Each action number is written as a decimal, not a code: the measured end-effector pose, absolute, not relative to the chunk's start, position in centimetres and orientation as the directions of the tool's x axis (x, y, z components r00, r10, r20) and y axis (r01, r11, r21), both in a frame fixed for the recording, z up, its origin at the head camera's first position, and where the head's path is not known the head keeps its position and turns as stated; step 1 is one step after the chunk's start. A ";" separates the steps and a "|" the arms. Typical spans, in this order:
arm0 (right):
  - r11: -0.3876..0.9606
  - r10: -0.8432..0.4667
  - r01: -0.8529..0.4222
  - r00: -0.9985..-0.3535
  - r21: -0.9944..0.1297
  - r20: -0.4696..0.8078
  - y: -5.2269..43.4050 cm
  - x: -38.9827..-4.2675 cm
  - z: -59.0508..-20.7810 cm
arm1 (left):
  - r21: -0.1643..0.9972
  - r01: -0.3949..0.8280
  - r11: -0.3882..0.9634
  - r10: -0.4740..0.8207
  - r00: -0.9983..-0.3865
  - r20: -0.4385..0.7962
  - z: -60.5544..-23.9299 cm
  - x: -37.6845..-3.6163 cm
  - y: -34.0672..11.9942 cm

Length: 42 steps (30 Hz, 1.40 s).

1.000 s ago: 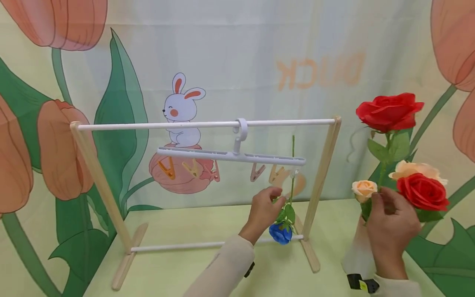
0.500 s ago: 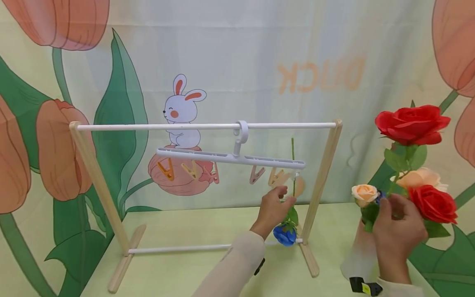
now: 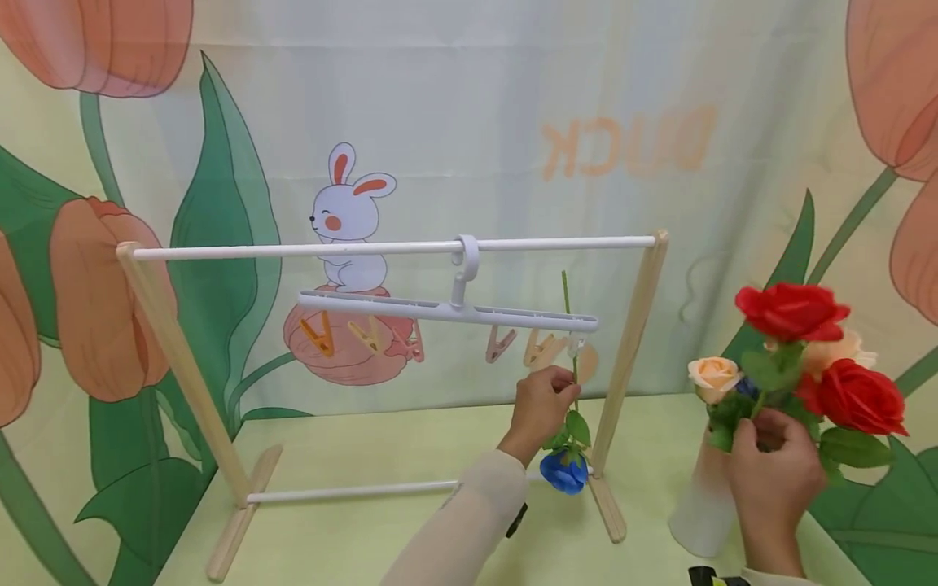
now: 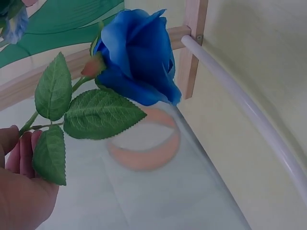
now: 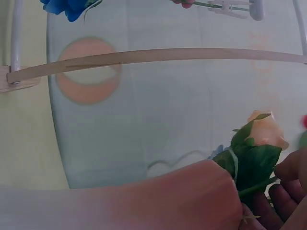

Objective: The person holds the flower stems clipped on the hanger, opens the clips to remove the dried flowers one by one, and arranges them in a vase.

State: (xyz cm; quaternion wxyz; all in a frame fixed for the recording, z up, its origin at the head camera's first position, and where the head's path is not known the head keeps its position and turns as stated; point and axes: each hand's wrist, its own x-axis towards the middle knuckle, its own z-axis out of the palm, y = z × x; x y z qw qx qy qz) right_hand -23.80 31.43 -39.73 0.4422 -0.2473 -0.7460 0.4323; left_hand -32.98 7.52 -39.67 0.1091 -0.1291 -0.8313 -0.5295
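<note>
Hanging head-down from a clip on the white hanger (image 3: 454, 308), the blue rose (image 3: 563, 470) has its stem pinched by the left hand (image 3: 541, 407), beside the right post of the wooden rack (image 3: 627, 358). Left wrist view alone shows its bloom and serrated leaves close up. Right hand (image 3: 773, 472) grips stems at the mouth of a pale vase (image 3: 699, 505), probably that of the upper red rose (image 3: 791, 311); wrist view blurred. Peach rosebud (image 3: 714, 376) alongside. Backdrop writing reads mirrored "DUCK" (image 3: 628, 149).
</note>
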 end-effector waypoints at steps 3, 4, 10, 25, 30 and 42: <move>0.514 0.749 -0.065 -0.452 -0.855 0.485 31.5 -23.6 -39.6 | 0.858 0.327 0.396 0.102 -0.944 0.313 -39.5 -32.9 7.4; 0.518 0.750 -0.084 -0.433 -0.851 0.499 31.4 -23.5 -39.4 | 0.858 0.328 0.396 0.103 -0.944 0.313 -39.5 -32.9 7.4; 0.539 0.760 -0.151 -0.337 -0.829 0.556 30.3 -22.8 -38.4 | 0.855 0.340 0.393 0.122 -0.940 0.318 -39.5 -32.8 7.7; 0.589 0.546 -0.354 -0.489 -0.727 0.681 22.8 -23.7 -37.1 | 0.857 0.324 0.401 0.144 -0.946 0.290 -39.5 -32.3 7.9; 0.554 0.476 -0.322 -0.634 -0.768 0.609 20.7 -26.5 -37.2 | 0.835 0.354 0.420 0.161 -0.935 0.315 -39.7 -32.1 7.7; 0.540 0.411 -0.275 -0.739 -0.796 0.534 17.9 -31.0 -37.1 | 0.813 0.358 0.460 0.175 -0.934 0.312 -39.5 -31.6 7.2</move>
